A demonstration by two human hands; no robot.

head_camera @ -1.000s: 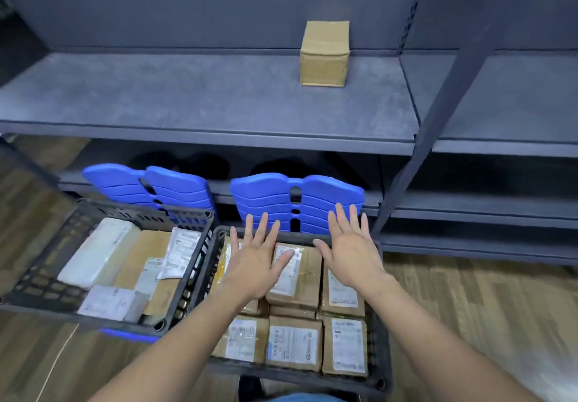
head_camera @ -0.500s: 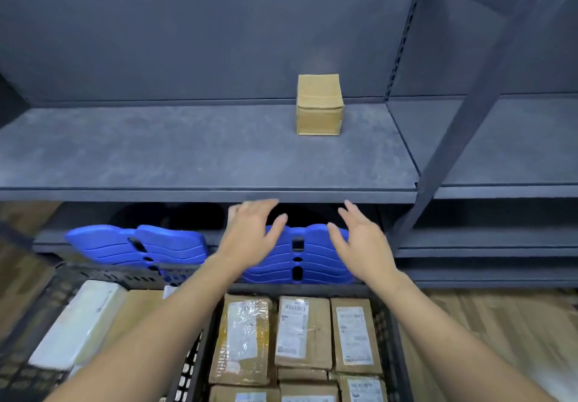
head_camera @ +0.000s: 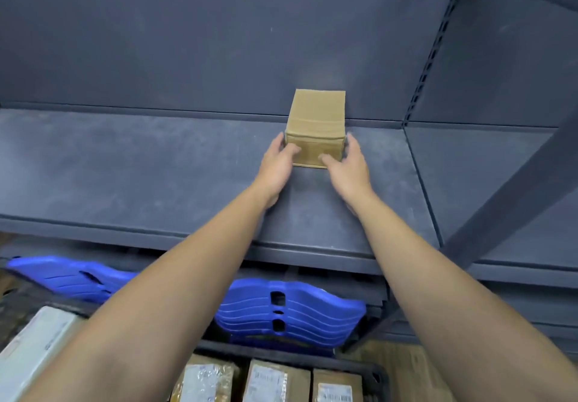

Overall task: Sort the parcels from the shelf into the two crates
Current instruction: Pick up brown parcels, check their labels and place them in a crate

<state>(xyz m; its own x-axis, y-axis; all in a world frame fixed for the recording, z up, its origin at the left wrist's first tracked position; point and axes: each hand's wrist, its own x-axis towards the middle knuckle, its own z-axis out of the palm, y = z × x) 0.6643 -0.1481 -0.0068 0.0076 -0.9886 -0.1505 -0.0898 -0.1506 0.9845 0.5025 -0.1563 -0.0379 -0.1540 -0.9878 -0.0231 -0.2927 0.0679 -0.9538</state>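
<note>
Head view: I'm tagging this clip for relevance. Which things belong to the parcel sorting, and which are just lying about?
Job: small brown cardboard box on the grey metal shelf, gripped by left hand and right hand; dark plastic crate holding labelled brown parcels; white wrapped parcel.
Lying about: blue ribbed plastic panels under the shelf; wooden floor.

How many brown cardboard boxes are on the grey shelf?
1. The small brown cardboard box sits near the back of the grey metal shelf, gripped between the left hand and right hand. The slanted post may hide more.
</note>
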